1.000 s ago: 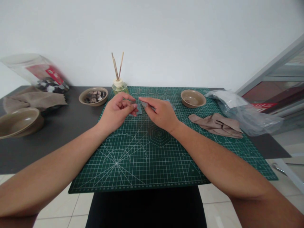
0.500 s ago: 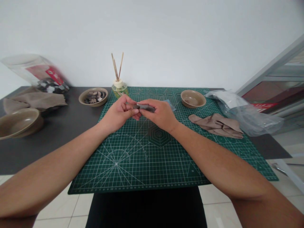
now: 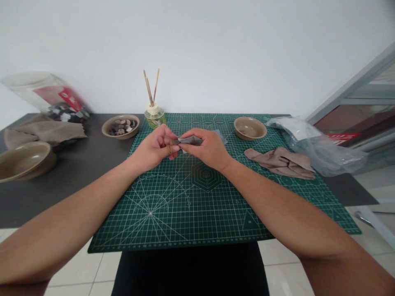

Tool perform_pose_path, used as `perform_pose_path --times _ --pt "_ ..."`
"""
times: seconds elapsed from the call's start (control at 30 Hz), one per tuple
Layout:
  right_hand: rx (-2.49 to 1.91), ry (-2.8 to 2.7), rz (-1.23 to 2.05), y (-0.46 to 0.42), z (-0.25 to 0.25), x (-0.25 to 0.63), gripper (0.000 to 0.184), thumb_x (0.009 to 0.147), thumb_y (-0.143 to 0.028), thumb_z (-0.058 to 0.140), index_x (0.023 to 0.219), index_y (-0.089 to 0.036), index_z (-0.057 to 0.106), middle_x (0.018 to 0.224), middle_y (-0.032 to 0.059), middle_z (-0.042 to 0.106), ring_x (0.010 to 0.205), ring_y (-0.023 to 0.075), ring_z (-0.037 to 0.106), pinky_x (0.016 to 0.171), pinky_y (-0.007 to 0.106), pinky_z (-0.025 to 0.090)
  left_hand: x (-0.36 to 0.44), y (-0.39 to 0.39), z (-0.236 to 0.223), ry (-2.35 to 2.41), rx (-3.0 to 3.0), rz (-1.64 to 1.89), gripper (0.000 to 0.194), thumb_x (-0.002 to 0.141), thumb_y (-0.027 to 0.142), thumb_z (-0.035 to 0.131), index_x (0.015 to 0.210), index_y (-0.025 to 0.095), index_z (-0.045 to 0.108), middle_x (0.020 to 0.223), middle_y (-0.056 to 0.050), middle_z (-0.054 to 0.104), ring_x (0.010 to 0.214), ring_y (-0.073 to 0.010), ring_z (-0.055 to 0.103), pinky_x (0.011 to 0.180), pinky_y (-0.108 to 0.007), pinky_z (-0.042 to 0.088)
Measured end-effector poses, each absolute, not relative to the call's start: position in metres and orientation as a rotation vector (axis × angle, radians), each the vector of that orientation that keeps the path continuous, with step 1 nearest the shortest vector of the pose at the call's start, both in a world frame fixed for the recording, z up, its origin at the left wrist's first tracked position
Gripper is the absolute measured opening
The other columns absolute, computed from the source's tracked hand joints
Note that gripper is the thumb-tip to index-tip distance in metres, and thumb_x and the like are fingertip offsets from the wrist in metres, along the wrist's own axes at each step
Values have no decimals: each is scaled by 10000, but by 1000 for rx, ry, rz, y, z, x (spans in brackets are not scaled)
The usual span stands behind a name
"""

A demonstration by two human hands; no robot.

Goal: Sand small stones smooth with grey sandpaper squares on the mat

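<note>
Above the green cutting mat [image 3: 200,218], both hands meet at a small grey, folded sheet-like piece [image 3: 191,140], too small and blurred to name further. My right hand [image 3: 212,150] is closed round it, thumb and fingers pinching its edges. My left hand [image 3: 155,150] is also closed, its thumb and fingertips gripping the piece's left end. A whitish bit shows just under the fingertips. Part of the grey piece is hidden by the fingers. Behind my right hand lies a light-blue item [image 3: 221,136], partly covered.
At left are a bowl of dark and brown pieces [image 3: 120,126], another bowl [image 3: 26,160], a grey-brown cloth [image 3: 58,133] and a clear bag [image 3: 46,88]. A reed diffuser [image 3: 155,116] stands behind. To the right are a bowl [image 3: 250,128], a crumpled cloth [image 3: 280,162] and a plastic bag [image 3: 324,148].
The grey piece has tilted or opened a little between my fingers, and a whitish bit now shows below it. My fingers have shifted slightly; both hands stay in place.
</note>
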State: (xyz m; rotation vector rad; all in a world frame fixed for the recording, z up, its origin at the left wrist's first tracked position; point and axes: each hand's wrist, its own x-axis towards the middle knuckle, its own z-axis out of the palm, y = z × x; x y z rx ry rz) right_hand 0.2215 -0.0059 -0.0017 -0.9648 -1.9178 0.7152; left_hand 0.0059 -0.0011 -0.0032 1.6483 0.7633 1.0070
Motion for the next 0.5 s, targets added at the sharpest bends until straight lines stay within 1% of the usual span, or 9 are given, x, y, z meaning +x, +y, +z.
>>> perform_pose_path --times 0.33,0.5 --pt "-926 -1918 739 -6 -2 221 169 895 -349 823 1008 -224 837 966 3 838 880 179 715 836 306 507 6 0 -3 800 1647 982 421 765 236 884 908 248 488 647 57 679 531 -137 649 493 -233 511" --pt "-950 -1901 727 -6 -1 221 146 886 -340 837 967 -220 825 916 -4 825 834 170 703 791 296 499 5 -1 -3 813 1657 993 410 767 251 891 900 248 503 630 61 664 519 -135 643 476 -234 510"
